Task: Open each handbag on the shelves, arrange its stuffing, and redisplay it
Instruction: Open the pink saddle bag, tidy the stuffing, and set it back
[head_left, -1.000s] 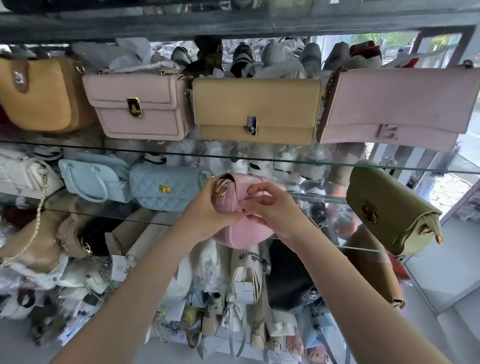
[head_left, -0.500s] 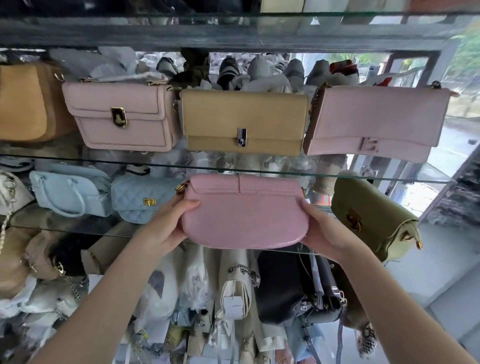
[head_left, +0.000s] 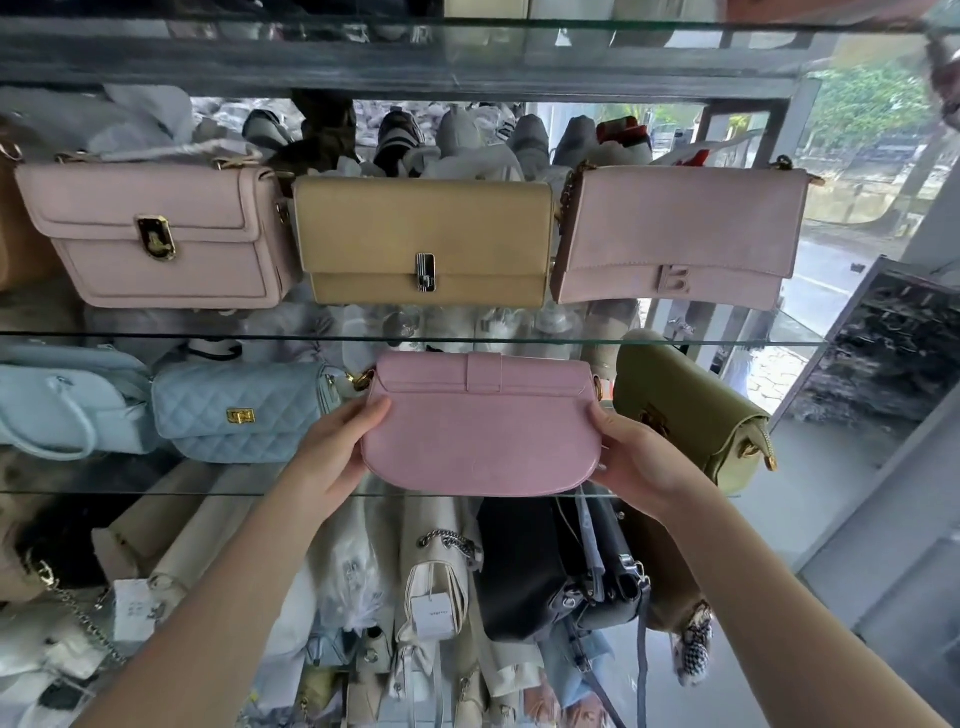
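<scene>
Glass shelves (head_left: 467, 339) are stacked before a window. On the upper one, three bags are lined up: a pale pink flap bag (head_left: 156, 234), a tan bag (head_left: 423, 239) and a pale pink clutch (head_left: 675, 234). At the middle shelf, one pink handbag (head_left: 483, 431) is grasped at its two ends by the left hand (head_left: 337, 452) and the right hand (head_left: 639, 457). It is flanked by two light blue bags (head_left: 239, 410) on the left and one olive bag (head_left: 685, 410) on the right.

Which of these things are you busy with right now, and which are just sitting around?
Busy with: pink handbag, gripped at its ends by the left hand and right hand; glass shelf under it.

Just sitting there: blue quilted bag, olive bag, tan bag, heap of bags below.
</scene>
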